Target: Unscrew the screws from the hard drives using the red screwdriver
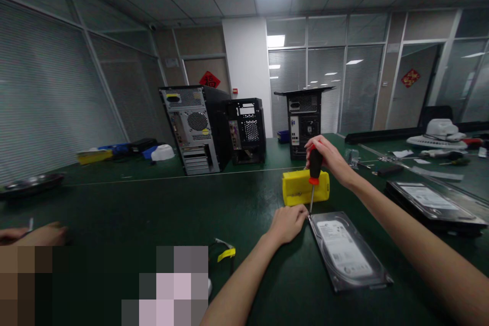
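A hard drive (347,249) lies flat on the green table (153,214) in front of me. My right hand (330,158) is closed round the black and red handle of a screwdriver (314,173), held upright with its tip at the drive's near left corner. My left hand (288,223) rests curled on the table at that same corner, fingers pinched beside the screwdriver tip. Whether the pinch holds anything is hidden. A yellow box (305,187) stands just behind the screwdriver.
Three computer cases (194,130) (246,130) (303,119) stand at the back. A second hard drive (435,201) lies to the right, with tools and papers beyond. Another person's hand (34,234) rests at the far left. A small yellow-tagged item (225,253) lies near my left forearm.
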The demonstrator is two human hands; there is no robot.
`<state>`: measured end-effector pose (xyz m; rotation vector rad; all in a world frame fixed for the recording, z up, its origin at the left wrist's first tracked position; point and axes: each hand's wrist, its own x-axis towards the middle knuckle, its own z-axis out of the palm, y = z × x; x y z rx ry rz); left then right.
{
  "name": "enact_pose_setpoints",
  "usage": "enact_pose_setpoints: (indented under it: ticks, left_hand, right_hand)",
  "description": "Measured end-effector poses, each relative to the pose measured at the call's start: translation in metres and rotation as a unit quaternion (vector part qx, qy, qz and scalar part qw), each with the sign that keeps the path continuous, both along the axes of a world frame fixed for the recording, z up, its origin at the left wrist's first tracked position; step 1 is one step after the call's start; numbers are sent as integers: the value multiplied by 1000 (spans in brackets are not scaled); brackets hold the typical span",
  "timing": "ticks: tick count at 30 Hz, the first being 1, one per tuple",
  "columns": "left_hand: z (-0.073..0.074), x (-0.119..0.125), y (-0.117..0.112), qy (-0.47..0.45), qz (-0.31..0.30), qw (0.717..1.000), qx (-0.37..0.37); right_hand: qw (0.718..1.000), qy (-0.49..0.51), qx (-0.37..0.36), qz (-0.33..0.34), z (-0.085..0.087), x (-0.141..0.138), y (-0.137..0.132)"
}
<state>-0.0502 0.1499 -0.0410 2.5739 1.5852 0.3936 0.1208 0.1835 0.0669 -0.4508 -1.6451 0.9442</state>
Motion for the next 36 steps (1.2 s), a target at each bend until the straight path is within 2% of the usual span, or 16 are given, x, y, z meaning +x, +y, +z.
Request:
enact_pose_setpoints:
  ticks: [4, 11, 17, 24, 30, 36]
  left_hand:
    - [2, 0, 0, 3, -3, 1000, -2]
    - [5, 1, -2, 6, 2, 1000, -12]
    - [2, 0, 0, -9, -4, 1000, -3]
    - [3, 2, -1, 4, 14, 1000, -14]
    - [-2, 0, 2, 1, -5, 1000, 14]
    - [-2, 0, 4, 1, -4, 1000, 11]
  right_hand:
    - [1000, -5, -5, 12, 1, 2, 0]
    - [1000, -9, 12, -14, 2, 2, -2]
    - [998, -14, 40, -44, 0, -1, -2]
    - [999, -24, 33, -35, 3, 3, -3]
    - [998, -10, 40, -40, 4, 3, -2]
    - [997, -15, 55, -61, 1, 0, 0]
